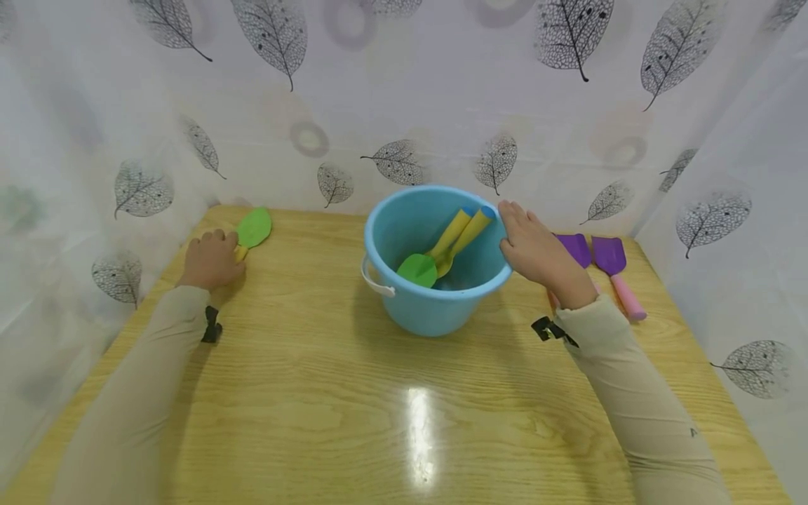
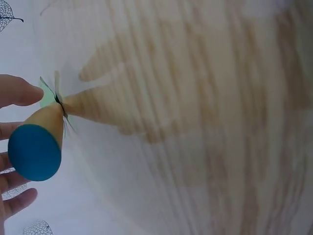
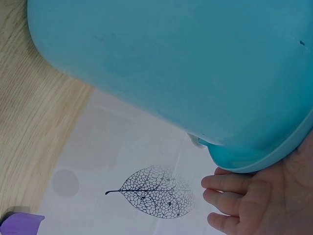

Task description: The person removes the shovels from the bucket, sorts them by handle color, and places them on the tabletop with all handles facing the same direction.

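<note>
The left hand (image 1: pixel 211 259) is at the yellow handle (image 1: pixel 241 254) of a green shovel (image 1: pixel 254 227) on the counter (image 1: pixel 303 393); whether it grips is hard to tell. The right hand (image 1: pixel 536 249), fingers almost straight, touches the blue bucket (image 1: pixel 423 315). Grabbing seems the step; lifting needs a firm hold.

"What's at the left hand (image 1: pixel 211 259)?"
"A toy shovel (image 1: pixel 255 227): green blade, yellow handle, blue end, well left of the bucket (image 1: pixel 404 308)."
"And the right hand (image 1: pixel 539 249)?"
"Fingers straight, touching that upright light-blue bucket's rim. 2 yellow-handled tools (image 1: pixel 451 233) lean inside; 1 has a green blade."
</note>
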Motion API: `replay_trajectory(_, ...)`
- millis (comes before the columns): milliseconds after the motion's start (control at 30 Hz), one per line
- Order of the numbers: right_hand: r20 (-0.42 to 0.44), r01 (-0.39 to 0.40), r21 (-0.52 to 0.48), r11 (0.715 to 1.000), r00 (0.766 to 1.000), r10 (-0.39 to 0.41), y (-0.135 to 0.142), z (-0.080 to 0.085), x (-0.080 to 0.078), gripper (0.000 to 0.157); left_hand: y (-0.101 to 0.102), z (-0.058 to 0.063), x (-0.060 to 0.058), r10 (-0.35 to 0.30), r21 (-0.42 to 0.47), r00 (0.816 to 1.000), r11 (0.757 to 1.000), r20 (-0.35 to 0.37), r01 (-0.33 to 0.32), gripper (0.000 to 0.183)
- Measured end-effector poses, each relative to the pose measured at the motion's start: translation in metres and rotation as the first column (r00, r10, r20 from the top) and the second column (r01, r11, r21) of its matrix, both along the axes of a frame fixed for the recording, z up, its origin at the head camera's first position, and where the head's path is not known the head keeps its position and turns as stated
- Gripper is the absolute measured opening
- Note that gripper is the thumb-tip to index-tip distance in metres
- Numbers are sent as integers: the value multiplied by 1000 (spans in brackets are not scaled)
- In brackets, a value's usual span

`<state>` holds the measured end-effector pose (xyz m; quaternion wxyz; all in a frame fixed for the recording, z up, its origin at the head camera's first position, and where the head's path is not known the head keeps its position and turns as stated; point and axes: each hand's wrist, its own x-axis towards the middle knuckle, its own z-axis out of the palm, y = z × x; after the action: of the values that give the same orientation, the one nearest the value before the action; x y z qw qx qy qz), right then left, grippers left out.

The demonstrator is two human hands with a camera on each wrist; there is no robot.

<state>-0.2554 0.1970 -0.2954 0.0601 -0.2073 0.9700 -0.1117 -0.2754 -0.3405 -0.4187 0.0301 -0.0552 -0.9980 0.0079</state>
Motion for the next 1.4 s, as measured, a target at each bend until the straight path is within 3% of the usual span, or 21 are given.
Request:
replay_trajectory(100, -3, 1, -3, 1000, 1000, -1, 0, -1, 0, 64, 1, -1, 0, -33, 18, 994, 999, -101, 35, 43)
replay_trajectory(200, -7, 3, -7, 1000, 1000, -3, 0, -1, 0, 64, 2, -3, -2, -77, 22, 970, 996, -232, 84, 44)
replay_trajectory(333, -10, 7, -9, 1000, 1000, -7, 0, -1, 0, 64, 7, 0, -6, -119, 4, 935, 992, -335, 127, 46)
replay_trajectory(633, -18, 0, -8, 1000, 1000, 0, 0, -1, 0, 64, 24, 18, -6, -157, -32, 906, 987, -393, 157, 48)
replay_trajectory(867, -13, 0, -7, 1000, 1000, 0, 0, 0, 0, 64, 40, 35, -6, -243, -93, 858, 970, -452, 226, 43)
replay_trajectory(1033, -14, 1, -5, 1000, 1000, -1, 0, 0, 1, 64, 55, 52, -4, -295, -141, 841, 956, -453, 258, 39)
replay_trajectory(1267, -17, 2, -7, 1000, 1000, -2, 0, -1, 0, 64, 76, 72, -1, -381, -195, 820, 924, -426, 328, 38)
replay_trajectory(1400, -14, 0, -3, 1000, 1000, 0, 1, -1, -1, 64, 91, 85, 2, -454, -222, 784, 891, -423, 396, 40)
